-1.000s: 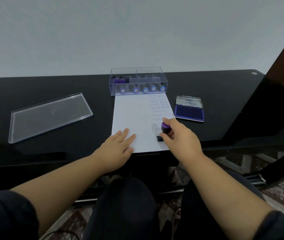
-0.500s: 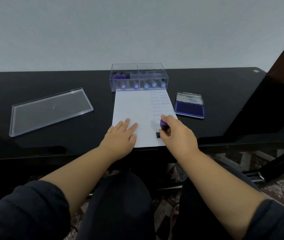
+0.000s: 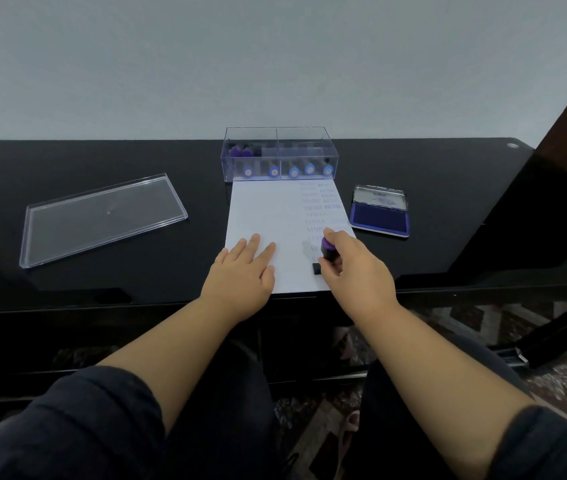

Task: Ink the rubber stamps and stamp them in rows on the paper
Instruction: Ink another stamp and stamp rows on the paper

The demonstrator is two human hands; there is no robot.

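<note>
Two hands are used: the paper [image 3: 275,216] at frame centre is held flat by the left hand [image 3: 244,271] with straight fingers, while the stamp [image 3: 327,252], gripped by the right hand [image 3: 354,268], should be pressed evenly, without sliding.

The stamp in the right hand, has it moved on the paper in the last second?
No. The stamp sits at the same spot near the paper's front right edge.
</note>
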